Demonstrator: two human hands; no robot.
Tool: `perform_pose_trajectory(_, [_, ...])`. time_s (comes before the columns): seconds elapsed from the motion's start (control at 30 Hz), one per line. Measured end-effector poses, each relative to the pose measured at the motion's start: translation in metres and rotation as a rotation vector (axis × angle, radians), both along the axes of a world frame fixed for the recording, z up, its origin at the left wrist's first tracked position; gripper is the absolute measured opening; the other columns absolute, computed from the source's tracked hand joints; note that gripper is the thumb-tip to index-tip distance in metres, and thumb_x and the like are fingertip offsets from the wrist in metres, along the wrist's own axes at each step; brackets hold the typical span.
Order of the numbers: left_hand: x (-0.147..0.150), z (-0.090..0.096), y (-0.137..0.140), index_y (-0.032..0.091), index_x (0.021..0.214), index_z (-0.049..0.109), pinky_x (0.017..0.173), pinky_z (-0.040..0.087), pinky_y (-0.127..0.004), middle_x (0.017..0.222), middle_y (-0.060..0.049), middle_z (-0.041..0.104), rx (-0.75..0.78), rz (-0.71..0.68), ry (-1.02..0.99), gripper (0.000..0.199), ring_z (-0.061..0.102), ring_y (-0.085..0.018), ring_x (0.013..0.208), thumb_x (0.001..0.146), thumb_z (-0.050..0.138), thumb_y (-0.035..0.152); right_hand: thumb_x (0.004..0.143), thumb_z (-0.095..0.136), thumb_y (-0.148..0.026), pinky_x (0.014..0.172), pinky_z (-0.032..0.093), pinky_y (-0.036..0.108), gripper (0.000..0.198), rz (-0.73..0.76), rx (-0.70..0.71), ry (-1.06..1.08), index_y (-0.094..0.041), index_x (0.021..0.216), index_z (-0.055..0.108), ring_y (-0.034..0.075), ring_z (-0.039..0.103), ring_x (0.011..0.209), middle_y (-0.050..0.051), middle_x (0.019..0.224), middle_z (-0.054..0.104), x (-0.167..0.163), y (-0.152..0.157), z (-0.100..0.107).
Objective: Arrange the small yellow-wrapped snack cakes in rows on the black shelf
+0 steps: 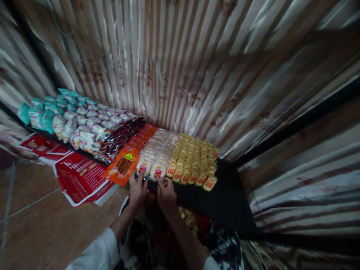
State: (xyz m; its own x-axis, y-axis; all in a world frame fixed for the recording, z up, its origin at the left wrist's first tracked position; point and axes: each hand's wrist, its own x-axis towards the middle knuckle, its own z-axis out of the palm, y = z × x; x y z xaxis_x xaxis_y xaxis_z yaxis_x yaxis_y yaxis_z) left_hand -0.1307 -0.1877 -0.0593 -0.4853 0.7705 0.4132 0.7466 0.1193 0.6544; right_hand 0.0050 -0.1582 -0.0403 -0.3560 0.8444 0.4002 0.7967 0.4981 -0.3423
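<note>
Both of my hands are at the front edge of a black shelf (233,198), against the first packets of two rows of round white wrapped snacks. My left hand (137,190), fingers outstretched, touches the left white snack packet (143,167). My right hand (166,192) lays its fingers on the right white snack packet (158,170); both packets carry red labels. Right beside them stand several rows of small yellow wrapped cakes (194,155). An orange snack bag (126,159) lies flat to the left, close to my left fingertips.
Farther left on the shelf are dark red packets (120,137), white snack packets (84,138) and green bags (42,116). Red printed bags (81,176) lie below, over the tiled floor (30,210). Yellow packets (188,217) sit under the shelf. A pleated sheet (174,67) hangs behind.
</note>
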Motion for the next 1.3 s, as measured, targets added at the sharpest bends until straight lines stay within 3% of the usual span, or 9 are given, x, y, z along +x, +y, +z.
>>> perform_pose_trajectory(0.2, [0.007, 0.007, 0.005, 0.012, 0.133, 0.035, 0.098, 0.036, -0.053, 0.126, -0.018, 0.037, -0.050, 0.033, 0.033, 0.059, 0.035, -0.032, 0.120, 0.081, 0.053, 0.034, 0.085, 0.039, -0.015, 0.072, 0.050, 0.025, 0.044, 0.043, 0.035, -0.003, -0.027, 0.124, 0.054, 0.015, 0.052, 0.086, 0.010, 0.105, 0.052, 0.004, 0.000, -0.006])
perform_pose_trajectory(0.4, [0.014, 0.017, 0.012, 0.007, 0.128, 0.038, 0.097, 0.036, -0.050, 0.124, -0.020, 0.037, -0.104, 0.087, 0.119, 0.057, 0.035, -0.031, 0.119, 0.079, 0.056, 0.031, 0.086, 0.038, -0.016, 0.069, 0.050, 0.024, 0.043, 0.014, 0.035, -0.038, -0.027, 0.125, 0.053, 0.016, 0.051, 0.084, 0.010, 0.102, 0.052, 0.001, 0.000, -0.007])
perform_pose_trajectory(0.7, [0.015, 0.017, 0.013, 0.008, 0.124, 0.042, 0.093, 0.039, -0.049, 0.120, -0.018, 0.040, -0.082, 0.103, 0.213, 0.048, 0.039, -0.031, 0.114, 0.082, 0.051, 0.029, 0.084, 0.040, -0.014, 0.067, 0.051, 0.025, 0.048, 0.037, 0.002, -0.044, -0.028, 0.128, 0.050, 0.017, 0.053, 0.086, 0.010, 0.102, 0.052, 0.001, 0.002, -0.007])
perform_pose_trajectory(0.87, [0.015, 0.008, 0.012, 0.005, 0.129, 0.037, 0.093, 0.039, -0.050, 0.120, -0.021, 0.040, -0.010, 0.084, 0.242, 0.055, 0.038, -0.033, 0.115, 0.083, 0.049, 0.033, 0.081, 0.042, -0.012, 0.078, 0.052, 0.032, 0.048, 0.101, -0.036, 0.108, -0.024, 0.127, 0.051, 0.018, 0.054, 0.090, 0.011, 0.109, 0.052, 0.009, -0.003, -0.005])
perform_pose_trajectory(1.03, [0.014, 0.002, 0.013, 0.003, 0.129, 0.037, 0.095, 0.037, -0.052, 0.121, -0.024, 0.041, 0.015, 0.047, 0.249, 0.059, 0.038, -0.035, 0.117, 0.083, 0.047, 0.038, 0.082, 0.035, -0.009, 0.088, 0.050, 0.032, 0.040, 0.176, -0.042, 0.383, -0.016, 0.112, 0.059, 0.018, 0.055, 0.104, 0.014, 0.121, 0.049, 0.037, -0.026, -0.010])
perform_pose_trajectory(1.2, [0.017, 0.007, 0.009, 0.009, 0.130, 0.038, 0.099, 0.034, -0.053, 0.123, -0.019, 0.040, 0.068, 0.032, 0.153, 0.057, 0.036, -0.034, 0.121, 0.083, 0.047, 0.039, 0.083, 0.039, -0.011, 0.088, 0.050, 0.034, 0.035, 0.114, -0.145, 0.436, -0.021, 0.108, 0.061, 0.017, 0.059, 0.101, 0.010, 0.116, 0.057, 0.087, -0.066, -0.030])
perform_pose_trajectory(1.3, [0.023, 0.010, 0.001, 0.010, 0.130, 0.036, 0.101, 0.032, -0.054, 0.127, -0.019, 0.038, 0.096, 0.039, 0.128, 0.056, 0.034, -0.033, 0.124, 0.083, 0.046, 0.037, 0.080, 0.039, -0.010, 0.089, 0.050, 0.038, 0.035, -0.027, -0.184, 0.417, -0.021, 0.101, 0.065, 0.019, 0.059, 0.104, 0.010, 0.113, 0.061, 0.120, -0.082, -0.050])
